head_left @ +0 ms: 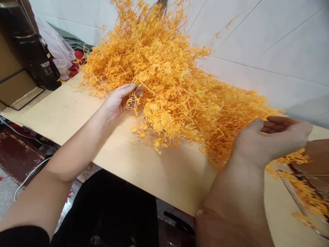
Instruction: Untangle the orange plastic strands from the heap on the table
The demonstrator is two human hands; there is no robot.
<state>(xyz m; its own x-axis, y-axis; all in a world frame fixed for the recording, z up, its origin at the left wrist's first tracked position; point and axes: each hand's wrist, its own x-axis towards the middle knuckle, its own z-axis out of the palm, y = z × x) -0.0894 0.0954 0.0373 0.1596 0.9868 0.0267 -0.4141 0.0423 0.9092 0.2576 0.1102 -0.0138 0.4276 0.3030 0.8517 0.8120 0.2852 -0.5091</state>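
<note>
A big heap of orange, thin, branching sprigs, dried-plant-like in look (164, 79), spreads over the pale tabletop (164, 175) and against the wall. At the heap's near left edge is my left hand (120, 101), thumb and fingers closed around some sprigs; its fingertips are partly hidden among them. My right hand (272, 140) is over the heap's right end, slightly blurred, palm turned up and fingers loosely bent. A gap shows between its thumb and fingers, with nothing visible in it.
On the left stand a black vacuum flask (33, 48), a small clear cup (61, 68) and a white plastic bag (55, 44). A metal-edged holder (295, 195) with more orange bits lies at the right. Behind the heap rises a white tiled wall (257, 41).
</note>
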